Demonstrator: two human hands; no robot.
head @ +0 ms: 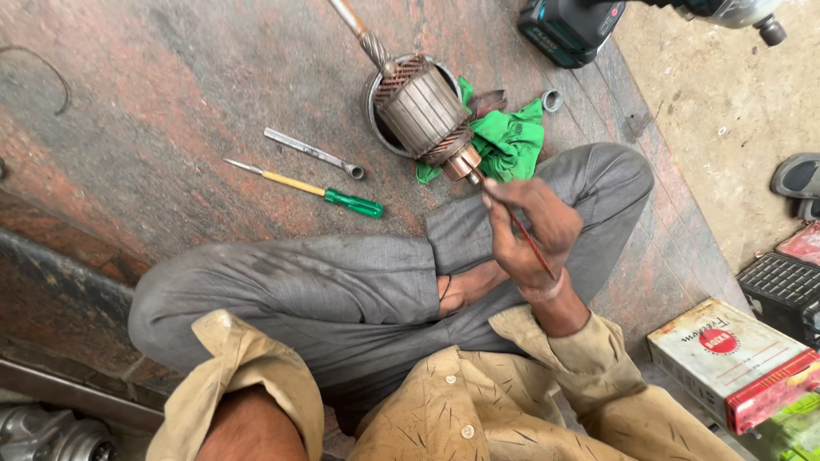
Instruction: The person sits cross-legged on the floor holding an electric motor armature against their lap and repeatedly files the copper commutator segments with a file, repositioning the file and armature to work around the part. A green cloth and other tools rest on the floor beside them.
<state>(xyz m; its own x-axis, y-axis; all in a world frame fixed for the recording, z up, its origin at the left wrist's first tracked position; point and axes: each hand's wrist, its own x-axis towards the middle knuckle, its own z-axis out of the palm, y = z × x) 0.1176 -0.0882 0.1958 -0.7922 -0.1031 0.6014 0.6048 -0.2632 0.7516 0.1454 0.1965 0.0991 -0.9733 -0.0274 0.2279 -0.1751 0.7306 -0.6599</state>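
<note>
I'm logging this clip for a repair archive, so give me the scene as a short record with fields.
setting: person sitting cross-legged on a reddish stone floor
right hand: right hand holds a thin red brush, tip at the copper end of the motor armature
left hand: out of view, only the sleeve shows
armature: tilted, resting in a metal ring beside a green cloth
nearby tools: green-handled screwdriver, small spanner, cordless drill
at right: boxes

right hand (530, 226): raised, fingers pinched shut | left hand: out of view
</note>
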